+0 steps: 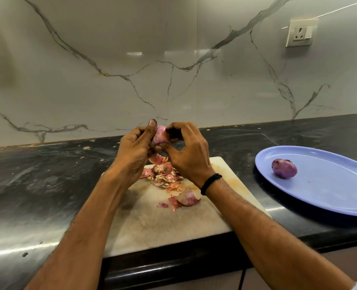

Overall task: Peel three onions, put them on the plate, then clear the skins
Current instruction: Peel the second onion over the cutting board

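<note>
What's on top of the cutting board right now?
Loose onion skins: a heap near the far edge of the cutting board and a few bigger curls nearer the middle. The forearms cover parts of both sides, so anything beneath them cannot be seen.

Peeled onion (284, 171) on blue plate (332, 189); second onion (161, 136) aloft, seemingly half-peeled; skins (165, 177) heaped

My left grip (131, 155) and right grip (188, 158) meet above the board (163, 227). Under them a heap of skins (165, 176) blocks the board's far half. Its near half lies bare. Open counter (37, 185) spreads left, and a narrow dark strip parts board from plate (330, 197). An onion (284, 168) takes the plate's left part; the rest is free. The wall (173, 80) closes the back.
</note>
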